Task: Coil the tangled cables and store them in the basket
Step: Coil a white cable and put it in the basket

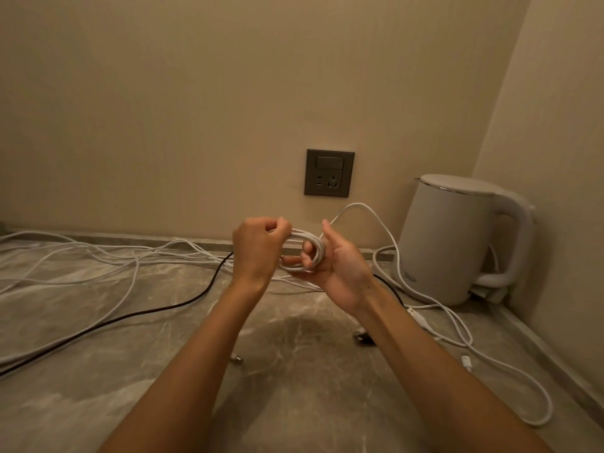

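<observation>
A small coil of white cable (pixel 307 240) is held up between both hands above the marble counter. My left hand (pixel 258 248) grips the coil's left end in a fist. My right hand (pixel 340 263) has its fingers curled through the coil's right loops, thumb raised. The coil's loose end (pixel 369 212) arcs up and right, then trails down along the counter. More white cables (pixel 98 256) lie tangled across the left side, crossed by a black cable (pixel 157 310). No basket is in view.
A white electric kettle (pixel 457 240) stands in the right corner, with cable looping in front of it. A dark wall socket (pixel 329 173) sits above the counter. Cable plugs (pixel 362 338) lie near my right forearm. The counter (pixel 294 371) meets walls behind and at right.
</observation>
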Tool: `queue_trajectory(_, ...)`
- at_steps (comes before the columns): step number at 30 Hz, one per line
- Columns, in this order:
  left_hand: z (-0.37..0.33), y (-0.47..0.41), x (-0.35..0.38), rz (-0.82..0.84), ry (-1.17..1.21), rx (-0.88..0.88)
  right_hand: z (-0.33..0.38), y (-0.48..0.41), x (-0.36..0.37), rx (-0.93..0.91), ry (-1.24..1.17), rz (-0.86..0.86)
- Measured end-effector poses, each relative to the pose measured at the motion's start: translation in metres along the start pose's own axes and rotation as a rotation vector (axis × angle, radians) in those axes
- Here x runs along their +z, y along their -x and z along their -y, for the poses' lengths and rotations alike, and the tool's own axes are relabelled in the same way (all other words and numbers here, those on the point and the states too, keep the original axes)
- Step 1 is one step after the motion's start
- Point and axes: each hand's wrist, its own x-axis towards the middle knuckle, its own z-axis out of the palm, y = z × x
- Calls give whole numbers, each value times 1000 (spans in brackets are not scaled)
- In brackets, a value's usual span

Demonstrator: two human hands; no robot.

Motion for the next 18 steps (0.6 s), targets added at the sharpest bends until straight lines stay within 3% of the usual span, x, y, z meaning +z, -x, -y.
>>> queue_trajectory(4, -4, -9, -15, 63, -176, 194, 3, 2, 5, 46, 114, 41)
queue_trajectory(12, -6, -15, -21, 102, -304, 256, -5, 2, 17, -207, 642, -91)
queue_trajectory(18, -3, -16, -20, 181, -300, 285, -5, 1, 14, -88, 375, -55)
